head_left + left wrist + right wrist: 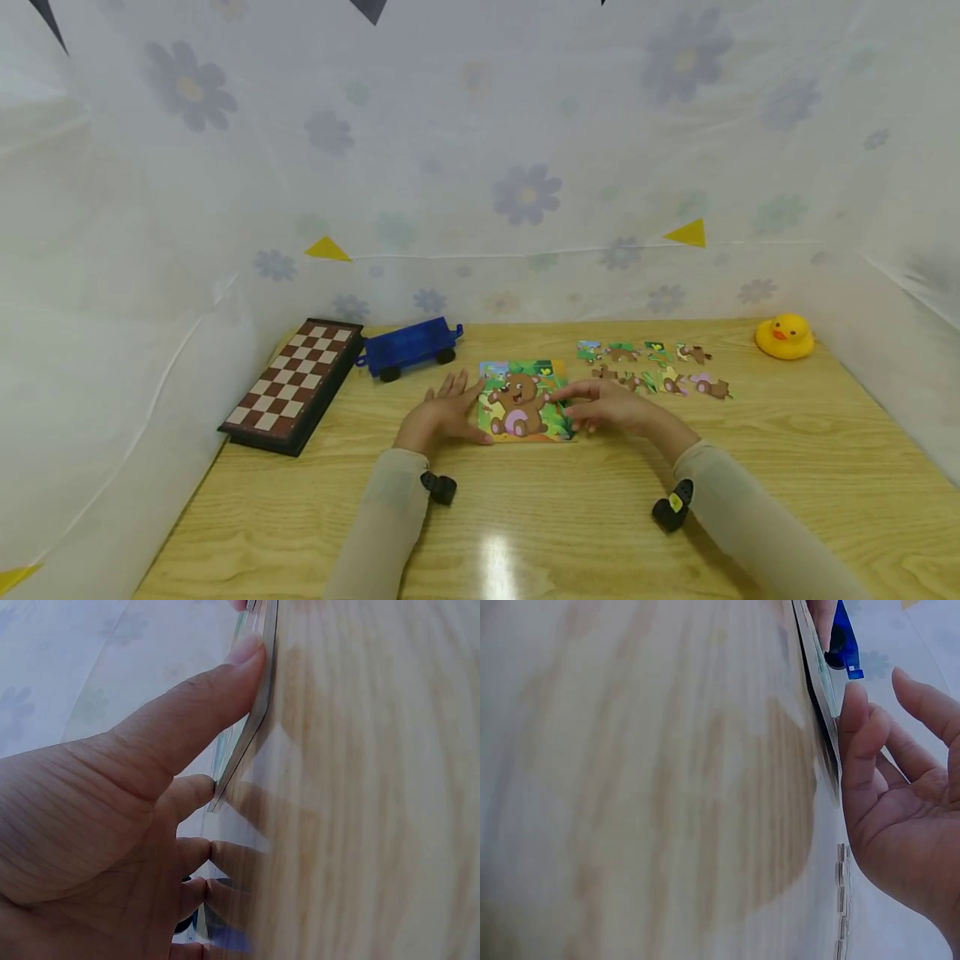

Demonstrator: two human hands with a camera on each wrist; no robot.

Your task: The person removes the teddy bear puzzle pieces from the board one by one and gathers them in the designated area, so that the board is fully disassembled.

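Note:
A flat bear picture board (519, 402), which looks like a jigsaw puzzle board, lies on the table between the two hands. My left hand (448, 408) is at its left side with fingers spread. In the left wrist view the thumb (225, 686) presses on the board's near edge, and the other fingers rest on the table. On the right side, my right hand (606, 407) reaches over the board's edge with the index finger stretched toward the bear. In the right wrist view its fingers (855, 742) are loosely bent beside the board and pinch nothing.
Several loose puzzle pieces (705, 385) lie in two rows behind my right hand. A blue toy wagon (411, 344) stands at the back left, beside a brown-and-cream checkerboard (296, 379). A yellow rubber duck (784, 337) sits at the back right. A flowered white curtain (525, 167) hangs behind the table.

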